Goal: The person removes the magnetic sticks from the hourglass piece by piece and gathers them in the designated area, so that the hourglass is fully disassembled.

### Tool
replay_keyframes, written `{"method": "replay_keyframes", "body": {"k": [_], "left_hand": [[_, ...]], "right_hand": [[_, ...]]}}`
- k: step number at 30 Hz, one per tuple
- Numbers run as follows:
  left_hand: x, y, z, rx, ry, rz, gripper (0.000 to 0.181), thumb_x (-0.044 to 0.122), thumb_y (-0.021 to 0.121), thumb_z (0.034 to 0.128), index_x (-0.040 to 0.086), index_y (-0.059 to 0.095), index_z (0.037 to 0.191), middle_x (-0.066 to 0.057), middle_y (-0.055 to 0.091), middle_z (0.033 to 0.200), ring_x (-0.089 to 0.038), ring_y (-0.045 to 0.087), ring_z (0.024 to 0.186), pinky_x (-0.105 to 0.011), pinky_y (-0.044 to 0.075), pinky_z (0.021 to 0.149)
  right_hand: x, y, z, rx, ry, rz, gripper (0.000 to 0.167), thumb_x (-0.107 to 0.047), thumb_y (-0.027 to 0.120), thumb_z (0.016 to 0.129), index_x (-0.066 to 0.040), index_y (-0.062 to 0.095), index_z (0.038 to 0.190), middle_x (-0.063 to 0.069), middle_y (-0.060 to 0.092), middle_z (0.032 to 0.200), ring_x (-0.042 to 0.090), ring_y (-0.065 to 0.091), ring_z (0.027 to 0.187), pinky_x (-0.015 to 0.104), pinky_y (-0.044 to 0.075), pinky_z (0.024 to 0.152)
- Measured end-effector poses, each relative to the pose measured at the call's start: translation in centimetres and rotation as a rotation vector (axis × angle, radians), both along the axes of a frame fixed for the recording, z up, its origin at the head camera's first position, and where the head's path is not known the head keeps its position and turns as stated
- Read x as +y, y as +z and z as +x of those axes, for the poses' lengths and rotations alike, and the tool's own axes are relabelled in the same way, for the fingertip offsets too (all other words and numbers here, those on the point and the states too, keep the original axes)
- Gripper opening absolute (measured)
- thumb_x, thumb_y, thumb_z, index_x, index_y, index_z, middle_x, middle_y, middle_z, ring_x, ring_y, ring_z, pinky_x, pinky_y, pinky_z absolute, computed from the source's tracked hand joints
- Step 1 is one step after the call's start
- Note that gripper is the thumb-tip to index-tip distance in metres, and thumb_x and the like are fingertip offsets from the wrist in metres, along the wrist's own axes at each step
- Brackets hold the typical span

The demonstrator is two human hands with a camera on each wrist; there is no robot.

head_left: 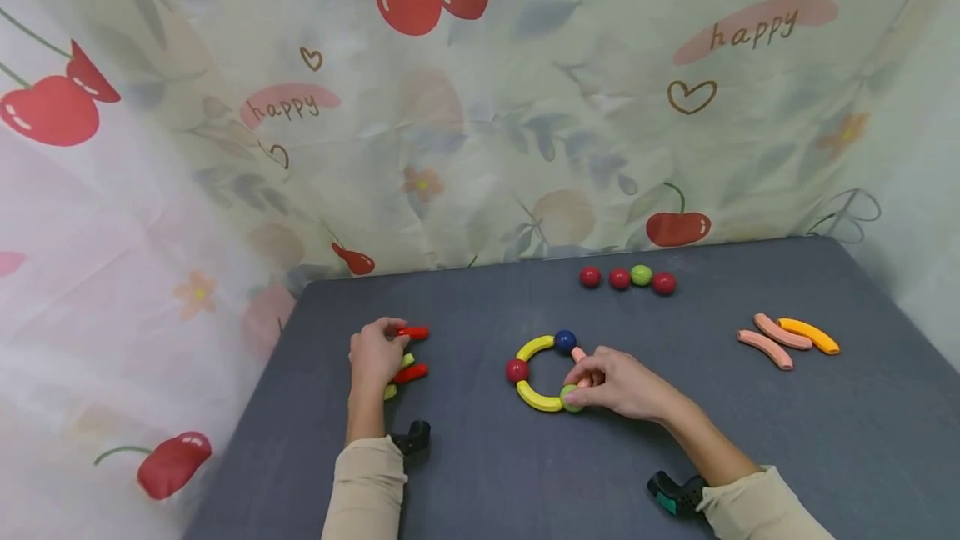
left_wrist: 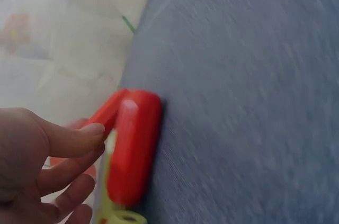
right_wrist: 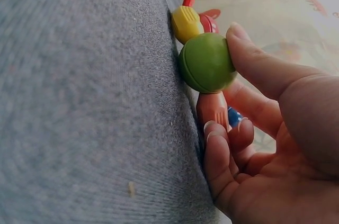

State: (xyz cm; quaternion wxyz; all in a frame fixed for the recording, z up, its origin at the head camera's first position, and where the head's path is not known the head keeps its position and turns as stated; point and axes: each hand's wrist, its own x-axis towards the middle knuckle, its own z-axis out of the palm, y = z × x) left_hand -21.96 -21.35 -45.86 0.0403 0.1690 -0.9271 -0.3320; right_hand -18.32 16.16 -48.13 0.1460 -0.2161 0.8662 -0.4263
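A ring of toy magnet-style pieces lies mid-table: two yellow curved sticks point(head_left: 536, 399), a red ball point(head_left: 517, 370), a blue ball point(head_left: 565, 341), a pink curved stick point(right_wrist: 212, 108) and a green ball point(right_wrist: 207, 62). My right hand point(head_left: 626, 383) pinches the green ball between thumb and index finger, while its other fingers curl against the pink stick. At the left, my left hand point(head_left: 377, 353) pinches a red stick point(left_wrist: 110, 108) by thumb and fingertip. Beside it lies another red stick point(left_wrist: 135, 150), with yellow-green pieces point(head_left: 407, 360) partly hidden under the hand.
At the back, a row of red balls point(head_left: 590, 277) includes one green ball point(head_left: 641, 275). Two pink curved sticks point(head_left: 765, 348) and an orange one point(head_left: 810, 335) lie at the right. A printed curtain point(head_left: 495, 148) hangs behind the grey tabletop point(head_left: 495, 473).
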Motion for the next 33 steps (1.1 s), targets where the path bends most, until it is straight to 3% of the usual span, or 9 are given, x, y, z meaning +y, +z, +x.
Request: {"method": "replay_keyframes", "body": {"k": [4, 9, 13, 15, 19, 23, 27, 33], "left_hand": [[-0.4, -0.4, -0.3, -0.037, -0.006, -0.052, 0.025, 0.019, 0.066, 0.0989, 0.015, 0.072, 0.123, -0.012, 0.070, 0.125, -0.039, 0.045, 0.125, -0.059, 0.030, 0.109], [1.0, 0.2, 0.1, 0.020, -0.039, -0.086, 0.026, 0.020, 0.068, 0.0981, 0.014, 0.072, 0.123, -0.011, 0.070, 0.126, -0.040, 0.044, 0.126, -0.059, 0.032, 0.110], [3.7, 1.4, 1.0, 0.095, -0.142, -0.009, 0.027, 0.020, 0.071, 0.0968, 0.014, 0.072, 0.123, -0.008, 0.071, 0.125, -0.033, 0.055, 0.120, -0.052, 0.046, 0.103], [5.6, 1.8, 1.6, 0.096, -0.236, 0.048, 0.028, 0.021, 0.071, 0.0965, 0.015, 0.071, 0.124, -0.007, 0.071, 0.124, -0.027, 0.061, 0.111, -0.044, 0.054, 0.092], [9.6, 1.8, 2.5, -0.011, -0.420, 0.104, 0.035, 0.029, 0.072, 0.0962, 0.017, 0.068, 0.129, -0.003, 0.070, 0.123, -0.019, 0.064, 0.100, -0.038, 0.056, 0.083], [11.9, 0.7, 3.0, -0.120, -0.530, 0.091, 0.049, 0.036, 0.076, 0.0927, 0.015, 0.064, 0.136, -0.005, 0.067, 0.128, -0.023, 0.062, 0.110, -0.045, 0.054, 0.095], [12.7, -0.1, 3.6, -0.166, -0.551, 0.044, 0.058, 0.040, 0.078, 0.0897, 0.014, 0.062, 0.140, -0.006, 0.063, 0.129, -0.025, 0.058, 0.117, -0.049, 0.050, 0.104], [13.0, -0.2, 3.6, -0.163, -0.558, 0.028, 0.057, 0.036, 0.079, 0.0896, 0.016, 0.063, 0.140, -0.006, 0.063, 0.126, -0.021, 0.056, 0.107, -0.045, 0.052, 0.097]], "right_hand": [[0.0, 0.1, -0.1, -0.007, -0.001, 0.000, 0.020, -0.040, 0.079, 0.088, -0.022, 0.079, 0.099, -0.001, 0.058, 0.085, 0.014, 0.047, 0.076, 0.024, 0.039, 0.064], [-0.2, 0.2, -0.1, -0.035, -0.011, 0.010, 0.020, -0.040, 0.080, 0.088, -0.023, 0.078, 0.099, 0.000, 0.057, 0.086, 0.014, 0.047, 0.079, 0.024, 0.039, 0.065], [0.0, 0.5, -0.2, -0.052, 0.006, 0.030, 0.022, -0.041, 0.078, 0.090, -0.022, 0.076, 0.101, 0.000, 0.057, 0.090, 0.014, 0.049, 0.083, 0.024, 0.041, 0.069], [0.4, 0.6, -0.3, -0.041, -0.006, 0.028, 0.025, -0.041, 0.076, 0.091, -0.020, 0.074, 0.104, 0.000, 0.058, 0.091, 0.013, 0.051, 0.084, 0.023, 0.043, 0.070], [1.0, 0.7, -0.9, 0.017, -0.104, 0.035, 0.030, -0.038, 0.071, 0.096, -0.013, 0.070, 0.114, 0.000, 0.062, 0.093, 0.015, 0.055, 0.083, 0.025, 0.046, 0.071], [0.9, 0.3, -1.2, 0.053, -0.179, 0.067, 0.038, -0.034, 0.070, 0.097, -0.009, 0.066, 0.125, 0.004, 0.063, 0.101, 0.014, 0.057, 0.084, 0.029, 0.048, 0.075], [0.0, -0.2, -1.3, 0.088, -0.154, 0.092, 0.038, -0.032, 0.071, 0.096, -0.010, 0.065, 0.127, 0.006, 0.062, 0.103, 0.012, 0.055, 0.083, 0.028, 0.047, 0.074], [-0.9, 0.0, -1.4, 0.157, -0.191, 0.178, 0.029, -0.024, 0.077, 0.091, -0.014, 0.067, 0.117, 0.003, 0.056, 0.085, 0.014, 0.048, 0.072, 0.026, 0.038, 0.063]]}}
